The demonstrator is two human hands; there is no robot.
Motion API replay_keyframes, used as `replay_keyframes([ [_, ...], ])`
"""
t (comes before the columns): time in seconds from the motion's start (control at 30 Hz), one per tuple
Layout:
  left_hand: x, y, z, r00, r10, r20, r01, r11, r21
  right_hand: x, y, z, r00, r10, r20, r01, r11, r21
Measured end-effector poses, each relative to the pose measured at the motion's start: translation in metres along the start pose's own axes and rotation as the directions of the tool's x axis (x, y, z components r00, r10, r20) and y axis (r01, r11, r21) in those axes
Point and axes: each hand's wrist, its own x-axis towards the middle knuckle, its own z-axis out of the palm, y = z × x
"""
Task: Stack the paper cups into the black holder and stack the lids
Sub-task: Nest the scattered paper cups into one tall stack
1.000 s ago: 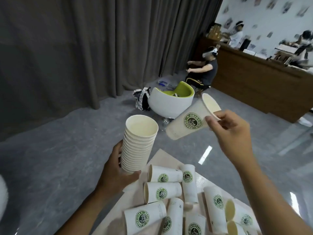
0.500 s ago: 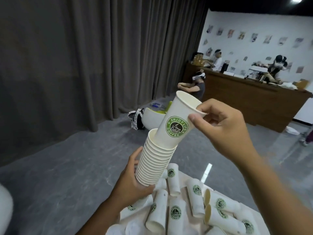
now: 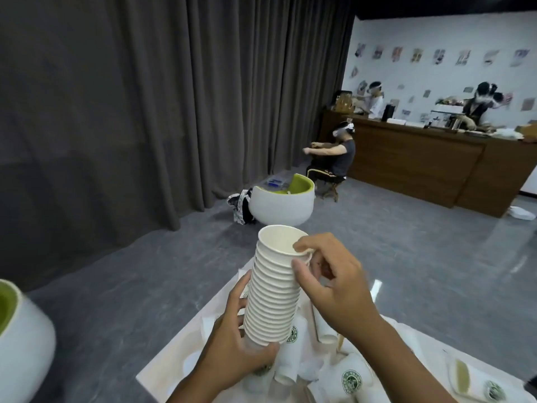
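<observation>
Right hand (image 3: 334, 283) sits at the top of the cup stack (image 3: 273, 292), index fingertip hooked over the rim of the top cup (image 3: 280, 238), thumb against the stack's right side just below, so it's pinching that rim. Left hand (image 3: 235, 341) wraps the stack's base from the lower left, thumb across the front, carrying the whole column

Stack's long axis runs near vertical, mouth up, leaning slightly toward upper right of frame. Top cup looks fully nested, its rim flush with the ridges below

Loose cups (image 3: 353, 379) lie on their sides on the white table (image 3: 174, 356) at bottom centre and bottom right, directly under and to the right of the right hand; some look blurred, count unclear. Right hand is the nearer one to them, and the left is busy with the stack, so my read: right lets go and drops down-right for the next cup

Black holder and lids: can't make either out in this view

Risk: tall column held only at the base, a sideways nudge at the top could tip it
</observation>
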Motion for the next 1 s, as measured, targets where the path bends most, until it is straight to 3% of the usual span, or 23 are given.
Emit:
replay_keyframes([
  [0.17, -0.026, -0.015, 0.013, 0.998, -0.061, -0.023, 0.061, 0.998, 0.015, -0.038, 0.006, -0.006, 0.994, 0.096, 0.060, -0.101, 0.991, 0.093],
  [0.23, -0.037, -0.027, 0.016, 0.997, -0.070, -0.041, 0.071, 0.997, 0.019, -0.054, 0.010, -0.015, 0.978, 0.196, 0.068, -0.205, 0.964, 0.171],
  [0.37, -0.055, -0.055, 0.003, 0.990, -0.096, -0.102, 0.104, 0.992, 0.076, -0.088, 0.033, -0.026, 0.880, 0.472, 0.047, -0.465, 0.841, 0.275],
  [0.5, -0.054, -0.061, -0.015, 0.972, -0.151, -0.178, 0.160, 0.986, 0.041, -0.124, 0.070, -0.015, 0.766, 0.641, 0.055, -0.630, 0.729, 0.268],
  [0.7, -0.036, -0.074, -0.033, 0.954, -0.160, -0.252, 0.171, 0.985, 0.022, -0.162, 0.108, 0.029, 0.673, 0.727, 0.135, -0.738, 0.646, 0.196],
  [1.0, 0.006, -0.105, -0.051, 0.966, -0.178, -0.190, 0.172, 0.984, -0.048, -0.172, 0.164, 0.099, 0.613, 0.763, 0.206, -0.784, 0.620, 0.038],
])
